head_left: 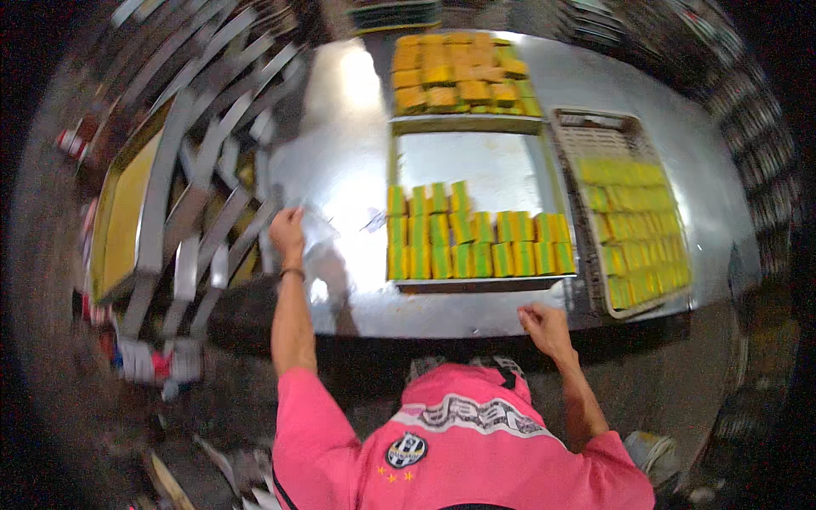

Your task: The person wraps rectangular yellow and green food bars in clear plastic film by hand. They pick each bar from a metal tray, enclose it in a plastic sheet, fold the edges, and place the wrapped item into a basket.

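Note:
Over the left part of the metal table, my left hand has its fingers curled closed. A faint, see-through film shows beside its fingertips; whether the hand grips it is unclear. My right hand is closed too, just past the table's front edge, with its fingers pinched; anything inside is hidden. Between and beyond my hands lies a shallow metal tray, its near part filled with rows of upright green-and-yellow cake slices. Neither hand touches the tray or slices.
A plastic crate of wrapped-looking green-and-yellow pieces stands right of the tray. Beyond the tray, orange-topped cake blocks are piled up. Metal trays and racks crowd the left, one holding a flat yellow slab. The metal table is shiny.

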Tool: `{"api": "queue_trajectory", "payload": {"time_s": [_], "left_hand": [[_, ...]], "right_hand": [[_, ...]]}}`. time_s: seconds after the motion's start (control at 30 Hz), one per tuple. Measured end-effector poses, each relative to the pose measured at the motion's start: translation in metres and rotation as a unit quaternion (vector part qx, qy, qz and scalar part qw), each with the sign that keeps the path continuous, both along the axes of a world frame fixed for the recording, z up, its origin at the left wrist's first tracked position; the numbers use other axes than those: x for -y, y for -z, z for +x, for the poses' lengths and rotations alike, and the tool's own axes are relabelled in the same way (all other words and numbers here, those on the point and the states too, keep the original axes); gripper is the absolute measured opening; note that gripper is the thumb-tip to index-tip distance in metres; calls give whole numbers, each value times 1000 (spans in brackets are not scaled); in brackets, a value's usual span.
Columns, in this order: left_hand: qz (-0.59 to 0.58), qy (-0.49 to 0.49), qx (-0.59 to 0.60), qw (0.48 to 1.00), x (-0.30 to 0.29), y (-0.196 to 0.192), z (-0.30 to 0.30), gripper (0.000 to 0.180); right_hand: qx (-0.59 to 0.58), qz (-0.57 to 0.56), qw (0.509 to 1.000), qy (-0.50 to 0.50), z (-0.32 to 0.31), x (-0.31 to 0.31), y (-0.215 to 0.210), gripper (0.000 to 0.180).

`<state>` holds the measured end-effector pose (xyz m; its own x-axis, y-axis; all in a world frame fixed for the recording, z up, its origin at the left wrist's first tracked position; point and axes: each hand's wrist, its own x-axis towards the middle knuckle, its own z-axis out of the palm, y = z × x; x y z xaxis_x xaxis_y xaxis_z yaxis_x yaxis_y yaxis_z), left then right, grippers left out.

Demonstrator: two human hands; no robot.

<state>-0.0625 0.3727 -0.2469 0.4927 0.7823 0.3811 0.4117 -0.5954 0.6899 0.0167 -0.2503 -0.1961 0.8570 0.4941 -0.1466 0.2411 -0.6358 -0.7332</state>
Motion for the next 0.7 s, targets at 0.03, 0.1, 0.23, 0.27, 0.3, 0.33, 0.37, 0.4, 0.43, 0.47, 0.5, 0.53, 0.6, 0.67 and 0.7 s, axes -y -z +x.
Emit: {"api": "queue_trajectory", "payload": {"time_s": [0.03, 0.1, 0.23, 0.27, 0.3, 0.33, 0.37, 0.4, 0.43, 0.47, 0.5, 0.53, 0.6, 0.67, 0.7], "left_hand": [[25, 14, 11, 1000, 7, -7, -1, 28], [-12, 3, 70, 997, 64, -45, 12, 20], [172, 97, 32, 980, 138, -92, -23, 13], [223, 109, -9, 969, 159, -100, -33, 15], [238, 109, -43, 964, 175, -101, -48, 17], [251, 108, -77, 959, 188, -101, -61, 19], [238, 117, -43, 963, 195, -101, -73, 22], [225, 124, -9, 966, 199, -98, -84, 26], [180, 67, -6, 981, 199, -88, -96, 44], [55, 32, 79, 995, 193, -70, -102, 61], [-182, 46, 160, 969, 191, -67, -106, 59], [-405, 54, 233, 883, 186, -63, -114, 58], [-594, 76, 288, 747, 171, -28, -130, 41], [-605, 65, 249, 753, 163, -15, -137, 34], [-578, 33, 257, 774, 162, -18, -132, 24]], "right_hand": [[6, 39, 999, -23, 1, -32, -4, 25], [10, 104, 993, -50, -3, -99, -27, 28], [2, 282, 953, -108, -16, -255, -39, 46], [-35, 340, 936, -84, -22, -289, -40, 52], [-39, 311, 946, -76, -28, -311, -51, 52], [-42, 282, 956, -68, -32, -325, -60, 52], [-169, 349, 921, -40, -31, -334, -46, 41], [-186, 340, 921, -26, -32, -334, -38, 39], [-204, 328, 922, -15, -35, -332, -33, 36], [-221, 316, 923, -3, -38, -330, -27, 33], [-239, 304, 922, 1, -43, -326, -25, 29], [-234, 272, 933, -7, -50, -326, -22, 28], [-219, 212, 952, -21, -59, -328, -18, 25], [-258, 207, 944, -13, -64, -332, 1, 25], [-258, 193, 947, -13, -65, -334, 5, 26]]}}
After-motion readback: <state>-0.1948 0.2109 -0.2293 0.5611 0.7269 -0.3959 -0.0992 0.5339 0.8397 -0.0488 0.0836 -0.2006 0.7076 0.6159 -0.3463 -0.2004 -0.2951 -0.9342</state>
